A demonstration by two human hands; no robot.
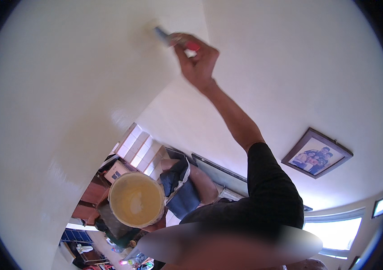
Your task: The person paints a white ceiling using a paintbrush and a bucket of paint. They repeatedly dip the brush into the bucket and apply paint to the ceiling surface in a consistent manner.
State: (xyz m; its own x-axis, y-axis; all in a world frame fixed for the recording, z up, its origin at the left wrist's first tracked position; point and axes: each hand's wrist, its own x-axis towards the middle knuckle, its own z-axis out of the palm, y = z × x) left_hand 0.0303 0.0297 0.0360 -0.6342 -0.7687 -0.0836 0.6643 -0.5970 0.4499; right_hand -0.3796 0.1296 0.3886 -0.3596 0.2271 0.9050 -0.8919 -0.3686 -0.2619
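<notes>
High on the pale wall (79, 90), my right hand (198, 60) pinches a paintbrush (164, 37) by its red handle. The brush head is smeared by motion and meets the wall at a slightly darker, yellowish patch. Lower down, my left hand (157, 223) supports a round bucket (112, 204) from its near side. Most of the left hand's fingers are hidden behind the bucket. Inside it lies cream-yellow paint (144, 195), with a lighter patch near the middle. Shiny, wet-looking streaks show on the wall to the left.
A framed photo (317, 153) hangs on the adjoining wall at right, with a bright window (335, 231) below. Beneath the bucket are a dark seat with clothing (180, 180), white tiles (137, 144), brown furniture (93, 193) and clutter on the floor (128, 261).
</notes>
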